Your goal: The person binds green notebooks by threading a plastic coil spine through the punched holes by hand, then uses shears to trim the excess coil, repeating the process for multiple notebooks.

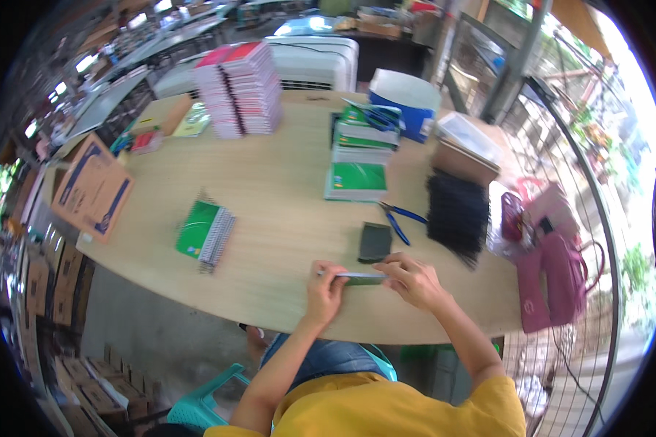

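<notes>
Near the table's front edge, a thin notebook (363, 279) is seen almost edge-on between my two hands. My left hand (326, 293) pinches its left end. At its right end, the fingers of my right hand (414, 281) are closed on the edge; whether they also hold a wire is too blurred to tell. Just beyond lies a small dark block (375, 242). Blue-handled pliers (402, 222) rest to the right of it, beside a pile of black binding coils (457, 217). Farther back stand stacked green-covered notebooks (357, 180). Spiral-bound green notebooks (205, 231) lie to the left.
Tall stacks of pink-red notebooks (240, 91) stand at the back left. A cardboard box (93, 188) leans at the left edge. Scissors (377, 115), a blue-and-white bin (404, 102) and a plastic-topped box (468, 149) are at the back right. A pink bag (557, 280) sits at the right edge.
</notes>
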The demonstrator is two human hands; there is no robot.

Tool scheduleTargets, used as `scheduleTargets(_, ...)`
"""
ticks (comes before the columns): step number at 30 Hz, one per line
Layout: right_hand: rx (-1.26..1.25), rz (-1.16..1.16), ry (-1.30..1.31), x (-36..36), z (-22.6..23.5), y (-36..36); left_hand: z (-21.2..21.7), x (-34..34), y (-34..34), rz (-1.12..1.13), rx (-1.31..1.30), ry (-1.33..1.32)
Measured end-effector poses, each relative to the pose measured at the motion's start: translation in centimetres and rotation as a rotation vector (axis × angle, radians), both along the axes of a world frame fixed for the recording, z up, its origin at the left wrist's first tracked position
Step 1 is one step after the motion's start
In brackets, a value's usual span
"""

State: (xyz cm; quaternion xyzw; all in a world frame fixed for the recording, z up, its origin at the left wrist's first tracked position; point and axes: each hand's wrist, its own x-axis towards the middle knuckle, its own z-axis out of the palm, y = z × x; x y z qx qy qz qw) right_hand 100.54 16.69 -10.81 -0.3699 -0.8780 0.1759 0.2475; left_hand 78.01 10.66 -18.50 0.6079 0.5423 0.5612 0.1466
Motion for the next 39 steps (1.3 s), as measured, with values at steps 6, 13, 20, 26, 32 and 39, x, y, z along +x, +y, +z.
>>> scheduleTargets(6, 0.171, 0.055, 0.061, -0.9, 0.1, -0.6, -0.4, 0.4, -0.1, -0.043, -0.011, -0.086)
scheduleTargets(13, 0.053, 0.05, 0.06, 0.6, -2.6, -0.2, -1.5, 0.2, -0.1, -0.103, 0.057, -0.175)
scheduleTargets(20, 0.288, 0.118, -0.03, -1.2, -1.7, -0.7, -2.1, 0.6, 0.1, -0.093, 0.11, -0.2)
scheduleTargets(26, 0.311, 0.133, 0.012, -1.4, -1.5, -0.9, -1.7, 0.6, -0.3, -0.092, 0.101, -0.236)
scheduleTargets(32, 0.355, 0.295, -0.09, -0.9, -1.4, 0.7, -1.6, 0.7, -0.7, -0.071, 0.16, -0.168)
scheduleTargets(39, 0.358, 0.315, -0.654, -0.3, 0.3, 6.4, 0.1, 1.3, -1.4, -0.149, 0.055, -0.16)
